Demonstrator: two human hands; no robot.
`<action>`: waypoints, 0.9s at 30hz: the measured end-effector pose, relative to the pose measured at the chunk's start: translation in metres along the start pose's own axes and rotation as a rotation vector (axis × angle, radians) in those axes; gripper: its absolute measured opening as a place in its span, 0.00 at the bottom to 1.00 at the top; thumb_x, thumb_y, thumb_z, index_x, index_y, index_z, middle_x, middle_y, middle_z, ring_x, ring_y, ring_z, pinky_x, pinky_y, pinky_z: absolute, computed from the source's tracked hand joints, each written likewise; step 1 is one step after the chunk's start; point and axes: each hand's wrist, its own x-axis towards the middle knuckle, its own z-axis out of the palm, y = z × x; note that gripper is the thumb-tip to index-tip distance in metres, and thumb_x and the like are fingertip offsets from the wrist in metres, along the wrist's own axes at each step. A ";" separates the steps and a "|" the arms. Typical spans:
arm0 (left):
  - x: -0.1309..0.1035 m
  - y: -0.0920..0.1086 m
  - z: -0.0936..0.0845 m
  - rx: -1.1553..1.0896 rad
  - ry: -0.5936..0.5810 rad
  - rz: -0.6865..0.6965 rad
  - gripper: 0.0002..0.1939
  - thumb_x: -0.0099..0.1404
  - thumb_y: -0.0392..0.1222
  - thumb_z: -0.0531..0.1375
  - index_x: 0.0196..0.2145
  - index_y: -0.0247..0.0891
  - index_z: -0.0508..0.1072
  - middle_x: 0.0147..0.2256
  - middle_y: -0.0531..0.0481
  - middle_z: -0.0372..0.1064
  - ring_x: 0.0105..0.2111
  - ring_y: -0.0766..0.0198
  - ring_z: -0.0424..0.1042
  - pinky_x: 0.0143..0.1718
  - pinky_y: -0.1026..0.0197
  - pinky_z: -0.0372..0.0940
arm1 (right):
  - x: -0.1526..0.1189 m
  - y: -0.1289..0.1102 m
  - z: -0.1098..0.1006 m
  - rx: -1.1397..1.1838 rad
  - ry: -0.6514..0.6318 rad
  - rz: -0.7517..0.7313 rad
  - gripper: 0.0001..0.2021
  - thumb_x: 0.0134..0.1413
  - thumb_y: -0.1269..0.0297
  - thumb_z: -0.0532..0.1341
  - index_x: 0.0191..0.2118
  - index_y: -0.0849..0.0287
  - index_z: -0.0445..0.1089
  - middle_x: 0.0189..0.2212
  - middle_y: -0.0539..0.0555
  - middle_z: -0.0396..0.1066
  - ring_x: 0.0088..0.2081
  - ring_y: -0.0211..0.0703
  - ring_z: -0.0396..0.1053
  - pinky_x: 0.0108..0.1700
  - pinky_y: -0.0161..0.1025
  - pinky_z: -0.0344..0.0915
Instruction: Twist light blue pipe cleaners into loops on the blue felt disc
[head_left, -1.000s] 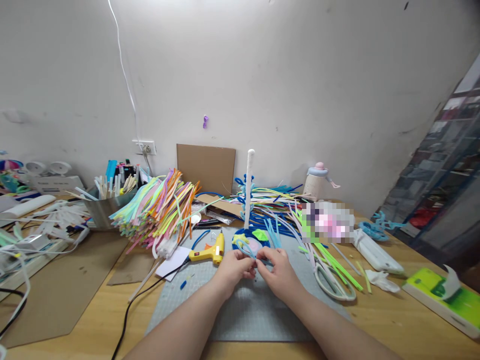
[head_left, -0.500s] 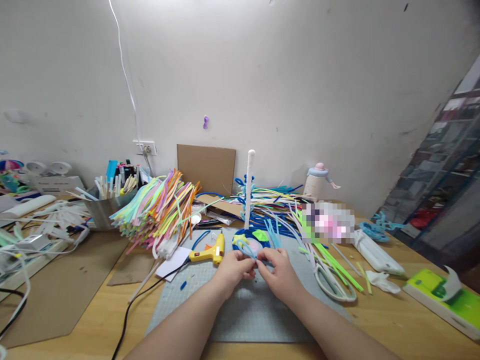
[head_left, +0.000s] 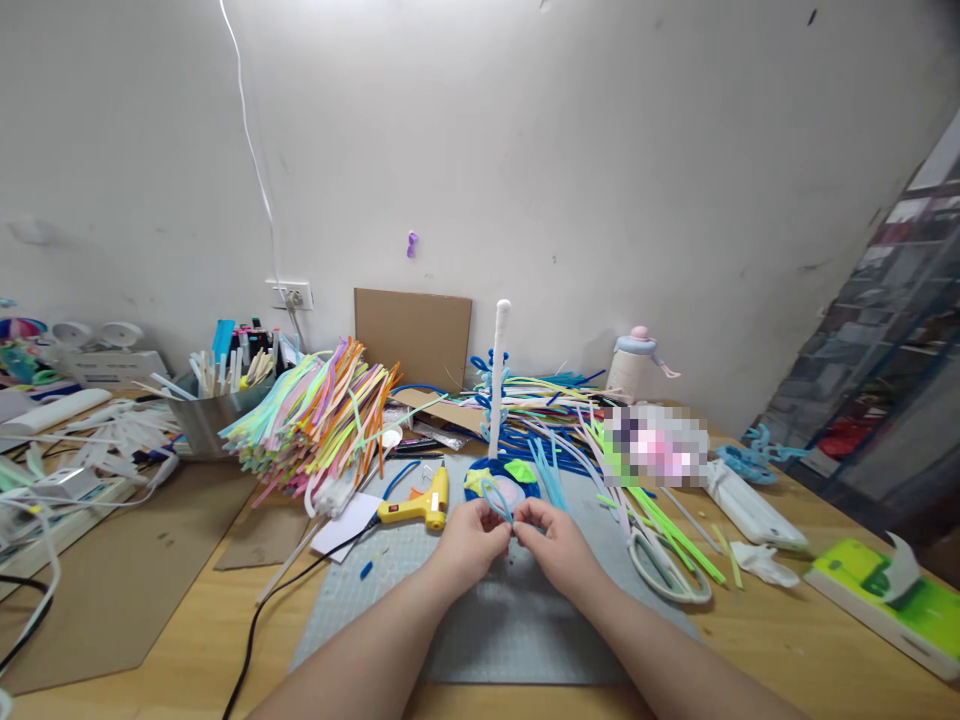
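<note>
Left hand (head_left: pixel 472 541) and right hand (head_left: pixel 553 540) pinch blue loop (head_left: pixel 495 504) together above mat (head_left: pixel 517 640). Glue gun (head_left: pixel 430 506) lies left, scissors (head_left: pixel 637 562) right; white rod (head_left: pixel 497 385) stands far.

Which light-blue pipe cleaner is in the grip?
The light-blue loop, held between the left hand and right hand. The straighter light-blue strands beyond the right hand are in neither.

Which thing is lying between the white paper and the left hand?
In the head view, the yellow glue gun lies between the white paper and the left hand, on the gray mat.
</note>
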 end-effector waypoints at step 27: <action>0.001 0.003 -0.004 -0.635 0.007 -0.252 0.14 0.45 0.41 0.67 0.26 0.34 0.67 0.18 0.56 0.63 0.18 0.73 0.62 0.22 0.69 0.59 | 0.001 -0.004 -0.003 -0.141 -0.030 -0.156 0.07 0.50 0.66 0.55 0.29 0.59 0.70 0.28 0.51 0.72 0.33 0.42 0.67 0.38 0.37 0.60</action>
